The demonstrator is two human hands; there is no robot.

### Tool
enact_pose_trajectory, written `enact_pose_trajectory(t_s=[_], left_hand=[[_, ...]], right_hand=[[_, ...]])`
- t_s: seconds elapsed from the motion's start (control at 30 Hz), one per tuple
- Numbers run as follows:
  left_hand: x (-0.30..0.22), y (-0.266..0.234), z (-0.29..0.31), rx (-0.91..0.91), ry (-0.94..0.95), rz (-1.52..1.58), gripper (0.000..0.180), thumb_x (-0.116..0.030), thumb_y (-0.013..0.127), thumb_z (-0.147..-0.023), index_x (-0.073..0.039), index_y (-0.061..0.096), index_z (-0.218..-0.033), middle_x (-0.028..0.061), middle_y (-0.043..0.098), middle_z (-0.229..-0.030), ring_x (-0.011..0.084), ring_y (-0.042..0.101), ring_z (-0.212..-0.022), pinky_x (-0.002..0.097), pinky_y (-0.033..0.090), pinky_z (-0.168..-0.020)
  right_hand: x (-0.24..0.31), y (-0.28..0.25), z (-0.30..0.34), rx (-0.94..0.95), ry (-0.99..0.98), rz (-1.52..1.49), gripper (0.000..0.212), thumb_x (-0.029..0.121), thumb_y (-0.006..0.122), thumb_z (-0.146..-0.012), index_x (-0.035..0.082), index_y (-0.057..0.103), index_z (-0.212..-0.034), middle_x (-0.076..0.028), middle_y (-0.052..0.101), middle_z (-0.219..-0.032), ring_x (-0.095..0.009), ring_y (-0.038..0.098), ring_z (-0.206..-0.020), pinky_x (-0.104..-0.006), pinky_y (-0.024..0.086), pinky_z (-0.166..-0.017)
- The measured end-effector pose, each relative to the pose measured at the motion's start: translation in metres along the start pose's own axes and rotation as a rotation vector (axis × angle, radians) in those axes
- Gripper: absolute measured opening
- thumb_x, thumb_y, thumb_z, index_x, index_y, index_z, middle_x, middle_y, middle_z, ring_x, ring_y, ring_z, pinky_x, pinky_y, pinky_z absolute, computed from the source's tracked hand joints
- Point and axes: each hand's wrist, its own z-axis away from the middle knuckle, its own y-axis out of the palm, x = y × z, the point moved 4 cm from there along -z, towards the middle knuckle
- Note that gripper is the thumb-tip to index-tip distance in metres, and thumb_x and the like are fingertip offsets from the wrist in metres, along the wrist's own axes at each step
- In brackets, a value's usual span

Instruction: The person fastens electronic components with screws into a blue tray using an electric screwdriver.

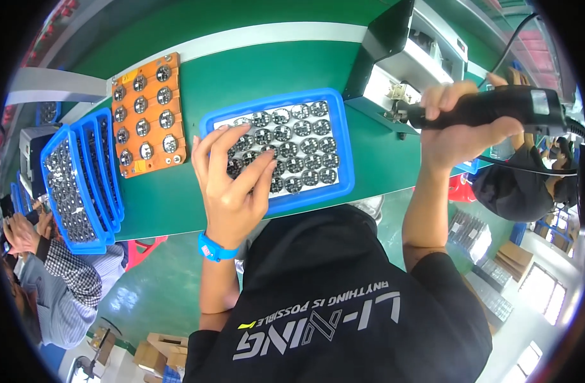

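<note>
My left hand (pixel 232 185), with a blue band at the wrist, is over a blue tray (pixel 349 150). Its fingers are spread apart, fingertips among the small round circuit boards (pixel 310 145) laid in rows on a white sheet. Whether a fingertip touches a board, I cannot tell. On the right, my right hand (pixel 458 137) is wrapped around a black electric screwdriver (pixel 512 110), held sideways with its tip pointing left. That tip is at the front of a box-shaped screw feeder (pixel 375 86). Left of the tray lies an orange fixture board (pixel 153 118) carrying several round circuit boards.
Several blue trays (pixel 101 247) full of small parts stand at the green table's left end. Beyond them are a co-worker's hands (pixel 24 235). A black cable (pixel 528 171) runs by the screwdriver. Another person (pixel 512 188) sits at the right.
</note>
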Motion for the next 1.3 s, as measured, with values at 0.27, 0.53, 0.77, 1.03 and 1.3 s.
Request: enact_pose_trajectory(t_s=[0.27,0.53,0.77,1.03,1.3], left_hand=[[-0.011,0.012,-0.005,0.098,-0.067,-0.053,0.012,-0.015,0.08,-0.071,-0.013,0.077,-0.082,0.0102,0.058,-0.128,0.0372,0.046,-0.125,0.0624,0.023,-0.109],[0.0,0.022,-0.002,0.111,-0.068,0.008,0.006,-0.016,0.077,-0.074,-0.01,0.075,-0.075,0.0096,0.054,-0.129,0.0366,0.044,-0.126,0.066,0.027,-0.107],[0.0,0.019,-0.001,0.127,-0.098,-0.006,0.008,-0.019,0.078,-0.074,-0.011,0.075,-0.073,0.009,0.053,-0.13,0.0376,0.041,-0.129,0.0729,0.022,-0.105],[0.001,0.02,0.0,0.142,-0.13,-0.053,0.008,-0.022,0.078,-0.073,-0.014,0.076,-0.073,0.0092,0.05,-0.135,0.0406,0.034,-0.135,0.0799,0.017,-0.1],[0.0,0.019,-0.002,0.127,-0.131,-0.061,0.007,-0.022,0.079,-0.072,-0.016,0.077,-0.073,0.0092,0.048,-0.141,0.0459,0.028,-0.138,0.0778,0.018,-0.102]], right_hand=[[-0.019,0.068,0.076,0.201,-0.027,-0.439,0.1,0.087,0.036,-0.075,0.008,0.023,-0.135,-0.012,0.058,-0.069,-0.022,0.057,-0.052,-0.035,0.052,-0.055],[-0.043,0.09,0.095,0.283,-0.041,-0.394,0.099,0.085,0.036,-0.075,0.006,0.021,-0.132,-0.01,0.06,-0.076,-0.02,0.059,-0.058,-0.0324,0.054,-0.06],[-0.047,0.09,0.099,0.352,-0.061,-0.244,0.09,0.087,0.029,-0.08,0.017,0.025,-0.137,-0.012,0.055,-0.071,-0.023,0.053,-0.051,-0.0376,0.05,-0.056],[-0.047,0.102,0.093,0.293,0.149,-0.176,0.083,0.081,0.043,-0.082,0.014,0.028,-0.128,-0.009,0.051,-0.064,-0.018,0.049,-0.047,-0.0324,0.047,-0.051],[-0.05,0.11,0.091,0.37,0.196,-0.163,0.079,0.067,0.064,-0.082,0.008,0.031,-0.122,-0.01,0.054,-0.063,-0.019,0.049,-0.046,-0.0305,0.044,-0.047]])
